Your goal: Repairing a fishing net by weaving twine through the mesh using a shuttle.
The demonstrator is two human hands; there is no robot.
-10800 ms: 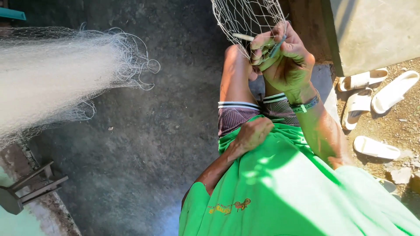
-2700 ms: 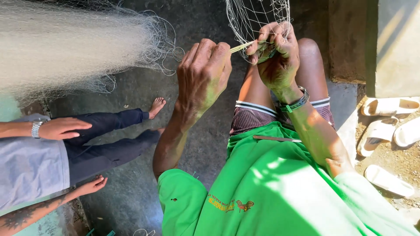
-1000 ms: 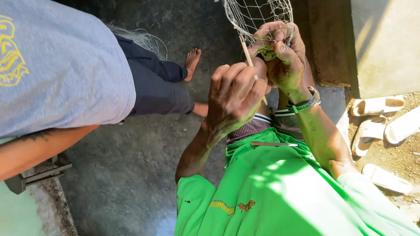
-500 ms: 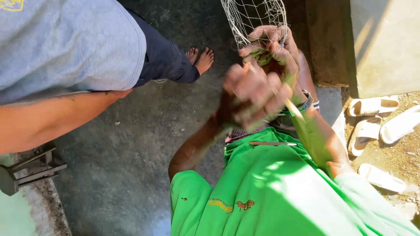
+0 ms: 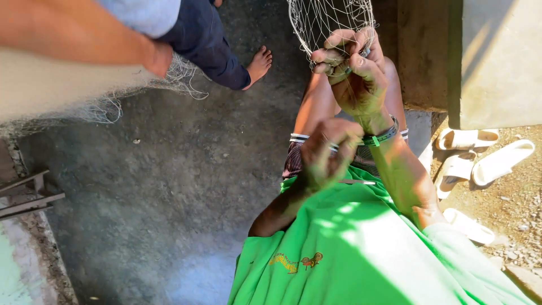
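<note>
Pale monofilament mesh, a fishing net (image 5: 330,20), is hanging down from the far edge of the view, and the right hand (image 5: 353,76) is clenching tight around its lower gathered edge, fingers curled over the strands; something small and dark is showing inside the fist, but what it is cannot be told. Gripping the mesh up high like this is keeping it taut and at eye level, clear of the lap. The left hand (image 5: 329,152) is hanging lower, nearer the body and just above the striped shorts (image 5: 299,152), fingers loosely curled and blurred; whether it is pinching a thread or anything at all cannot be told. It is sitting apart from the net, below the right wrist with its dark wristband (image 5: 379,137).

The person is wearing a bright green shirt (image 5: 350,248) and sitting over a dark concrete floor (image 5: 169,186). To the far left a second person is standing barefoot, a foot (image 5: 258,63) planted on the floor, a bare forearm (image 5: 73,34) reaching across a big heap of the same pale netting (image 5: 62,90). On the right, white sandals (image 5: 480,158) are lying on gravel in the sun, beside a concrete step
</note>
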